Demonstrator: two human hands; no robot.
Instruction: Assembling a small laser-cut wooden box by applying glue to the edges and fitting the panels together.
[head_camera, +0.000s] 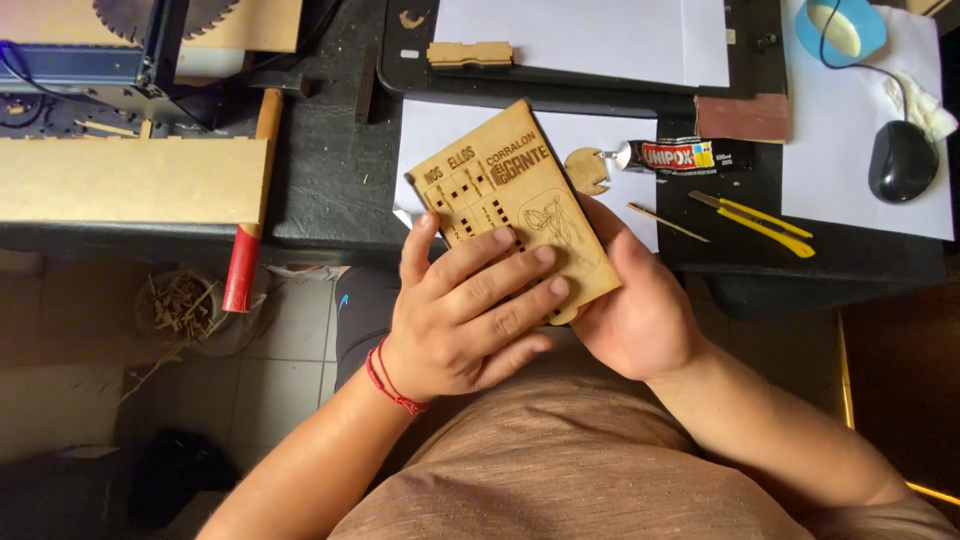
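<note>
At the far left a flat fibreboard sheet (130, 180) lies on the dark bench (330, 190), with a red-handled tool (243, 265) hanging off its near edge above a tiled floor. The left hand (460, 320), a red cord at its wrist, lies flat with fingers (490, 270) spread narrowly across the face of a thin, pale wooden panel (510, 190), laser-cut with small square slots and an engraved figure. The panel sits tilted in front of the person's chest, at the near edge of the bench, over a white paper sheet (600, 130). The right hand (640, 310) cups the panel's near right edge from beneath, its fingers hidden behind the wood, so their spread cannot be told. Pressing too hard over the slotted area could snap the thin webs between cut-outs; a loose grip could let it slide towards the floor. Further right lie a glue tube (685, 156), a small round wooden piece (587, 170), a yellow utility knife (755, 220) and a black mouse (902, 160).
</note>
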